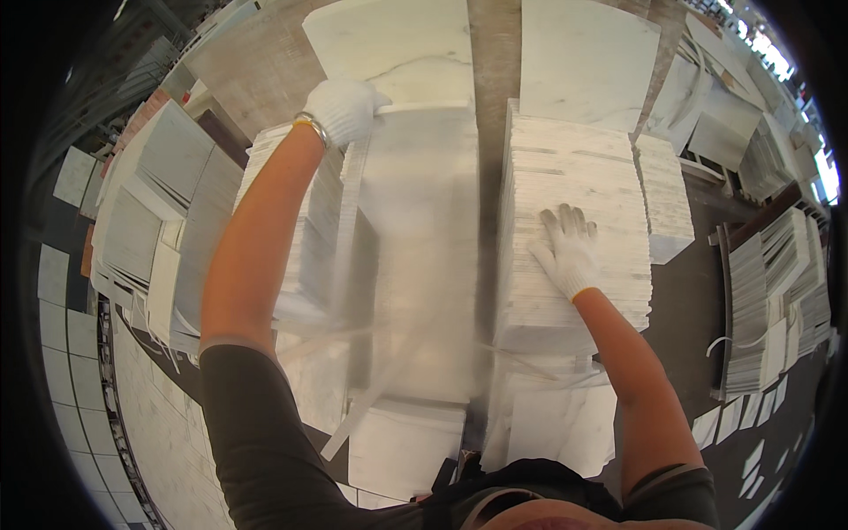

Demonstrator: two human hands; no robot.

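Observation:
My left hand (340, 108), in a white knit glove with a metal bracelet at the wrist, is closed at the top left corner of a pale stone slab (424, 168). Motion smears this slab's face and lower part, and most of the fingers are hidden. My right hand (571, 249), gloved the same way, lies with fingers spread on the ridged top of a stack of white stone slabs (574, 177) on the right. It holds nothing.
Two large veined marble slabs (397, 49) (583, 57) lie at the far side. Another slab stack (296, 256) stands left of the blurred slab. More stone pieces (768, 291) sit in a rack at far right. Pale tiles (79, 371) line the far left.

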